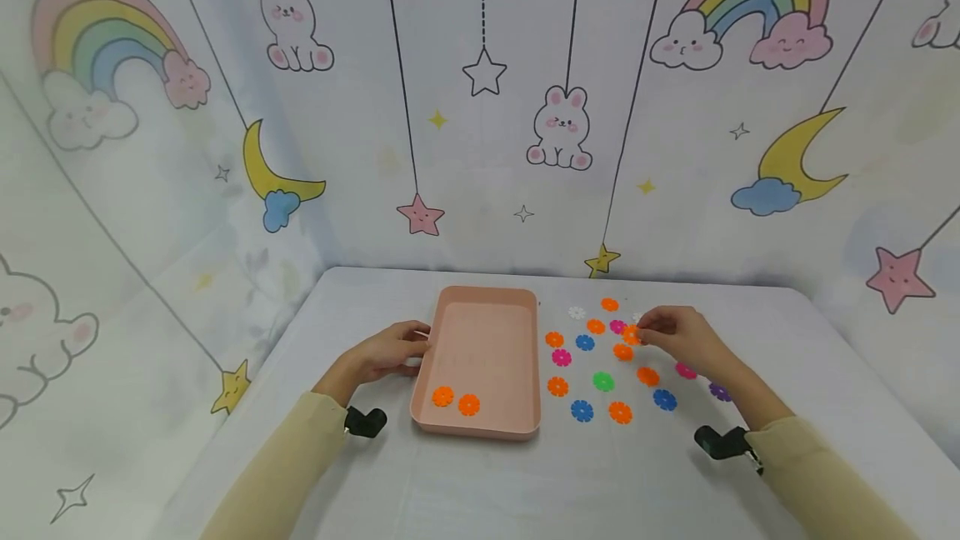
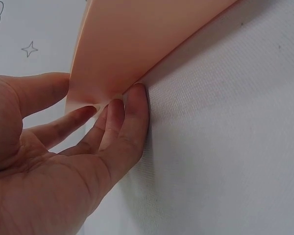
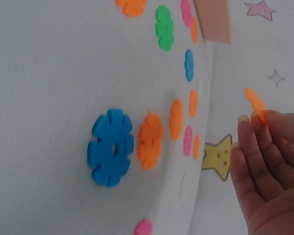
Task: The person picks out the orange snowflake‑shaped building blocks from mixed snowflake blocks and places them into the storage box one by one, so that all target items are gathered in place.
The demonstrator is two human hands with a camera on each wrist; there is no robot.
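Right hand (image 1: 682, 337): thumb and fingertips pinching an orange flower disc (image 3: 257, 105), lifted off the surface (image 1: 480, 490). Left hand (image 1: 386, 351): holding the pink tray (image 1: 480, 348) by its side, thumb at rim, fingers at base edge; tray sits just right of that hand. Two orange pieces (image 1: 468, 405) lie in the tray's near end. Loose discs spread left of and nearer than the right hand: green (image 1: 603, 382), blue (image 1: 664, 400), others.
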